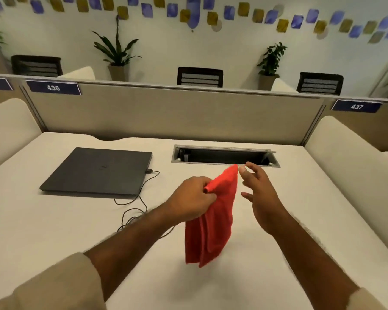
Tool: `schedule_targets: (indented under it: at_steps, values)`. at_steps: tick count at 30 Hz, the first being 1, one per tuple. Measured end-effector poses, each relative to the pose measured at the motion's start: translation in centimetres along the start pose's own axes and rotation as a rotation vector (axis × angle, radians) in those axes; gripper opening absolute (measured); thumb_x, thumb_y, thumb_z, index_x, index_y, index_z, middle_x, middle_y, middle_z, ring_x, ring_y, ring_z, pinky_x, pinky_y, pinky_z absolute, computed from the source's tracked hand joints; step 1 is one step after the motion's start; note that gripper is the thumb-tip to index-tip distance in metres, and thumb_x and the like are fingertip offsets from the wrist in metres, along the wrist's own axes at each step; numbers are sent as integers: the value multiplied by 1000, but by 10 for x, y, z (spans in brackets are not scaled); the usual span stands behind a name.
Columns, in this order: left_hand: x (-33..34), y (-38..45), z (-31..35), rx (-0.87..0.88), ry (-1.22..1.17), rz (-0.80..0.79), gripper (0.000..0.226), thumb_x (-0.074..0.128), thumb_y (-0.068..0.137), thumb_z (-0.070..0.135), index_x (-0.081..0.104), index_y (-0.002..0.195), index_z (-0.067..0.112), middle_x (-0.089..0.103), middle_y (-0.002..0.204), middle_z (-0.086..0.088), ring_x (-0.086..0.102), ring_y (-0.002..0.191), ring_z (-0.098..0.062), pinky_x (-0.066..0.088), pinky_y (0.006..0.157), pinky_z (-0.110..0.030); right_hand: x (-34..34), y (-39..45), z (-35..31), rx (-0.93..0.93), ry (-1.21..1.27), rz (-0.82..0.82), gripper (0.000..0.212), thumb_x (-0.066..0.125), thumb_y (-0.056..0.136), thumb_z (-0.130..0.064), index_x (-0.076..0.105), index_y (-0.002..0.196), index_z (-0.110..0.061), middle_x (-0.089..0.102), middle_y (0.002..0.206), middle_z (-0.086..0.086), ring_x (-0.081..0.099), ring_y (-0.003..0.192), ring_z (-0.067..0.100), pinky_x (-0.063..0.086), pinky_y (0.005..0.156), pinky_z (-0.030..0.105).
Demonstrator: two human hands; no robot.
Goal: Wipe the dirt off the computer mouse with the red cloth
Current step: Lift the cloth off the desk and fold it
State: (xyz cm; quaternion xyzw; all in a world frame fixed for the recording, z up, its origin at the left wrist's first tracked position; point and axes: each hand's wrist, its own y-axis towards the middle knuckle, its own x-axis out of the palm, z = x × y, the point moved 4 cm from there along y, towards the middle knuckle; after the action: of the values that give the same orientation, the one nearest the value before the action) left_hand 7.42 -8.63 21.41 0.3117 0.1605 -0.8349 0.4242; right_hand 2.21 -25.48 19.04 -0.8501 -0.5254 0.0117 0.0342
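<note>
The red cloth [213, 218] hangs in the air above the middle of the white desk [54, 231]. My left hand [192, 202] is shut on the cloth's upper left edge. My right hand [257, 193] is beside the cloth's top right corner with fingers spread, its fingertips just apart from that corner. No computer mouse shows in this view; a thin black cable [132, 211] runs from the laptop and disappears under my left forearm.
A closed dark laptop [99, 171] lies at the left of the desk. A recessed cable tray [224, 155] sits in the desk behind my hands. Beige partitions with labels 436 and 437 fence the desk; chairs and potted plants stand beyond.
</note>
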Motion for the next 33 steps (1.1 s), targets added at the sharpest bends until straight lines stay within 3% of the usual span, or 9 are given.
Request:
schedule_targets:
  at_steps: [4,8,12,15,18,21,23,28,33]
  values:
    - [-36,12,23,76,138,-144,25,53,83,0,71,87,16,71,82,-2,65,74,-15,51,67,-32,-20,-5,19,14,25,19,44,62,89,-41,47,130,-36,54,128,-8,52,118,11,44,95,37]
    - [-57,18,46,105,171,-305,18,58,82,7,71,94,9,66,78,-3,57,67,-12,46,64,-31,-14,-12,32,67,103,-182,72,70,80,-49,37,142,-32,45,144,-3,48,129,18,39,106,38]
    - [-69,14,61,87,-19,-378,37,54,66,16,66,95,-4,56,75,-4,50,68,-15,40,62,-28,13,-27,45,158,211,-430,80,76,72,-52,45,137,-19,58,137,0,54,127,21,39,108,40]
    - [-80,15,55,78,-108,-371,36,53,63,13,66,94,-1,55,77,-3,51,74,-16,41,67,-29,17,-29,43,159,321,-343,66,83,70,-33,58,126,-8,67,125,9,63,117,26,53,94,38]
    - [-94,21,28,2,-92,-275,32,57,64,10,63,94,0,53,76,-3,49,74,-17,39,67,-30,5,-24,32,139,326,-179,60,85,64,-37,66,115,-9,74,110,9,70,102,26,58,76,33]
    - [-94,24,-5,-53,-113,-160,22,61,78,-8,64,95,5,58,79,-7,54,74,-18,44,63,-26,1,-22,16,86,214,-172,42,77,75,-35,66,112,-19,75,105,5,72,95,26,59,72,35]
    - [-87,24,-23,-72,-286,-116,35,66,74,-7,66,106,4,64,86,-9,59,76,-16,49,63,-22,3,-21,5,57,159,-167,36,73,81,-32,65,114,-21,75,105,4,73,93,25,59,72,36]
    - [-56,16,-68,-179,-1234,-34,63,59,75,25,53,136,9,68,83,-6,61,69,-17,47,71,-31,9,-19,-20,44,195,-183,26,70,86,-23,67,112,-18,75,104,8,72,94,25,59,72,35]
    - [25,-1,-99,-435,-1413,-78,85,56,82,65,44,141,5,67,110,-17,63,87,-29,45,89,-42,19,-19,-44,18,195,-265,23,65,90,-17,67,113,-16,75,104,9,72,93,23,59,73,33]
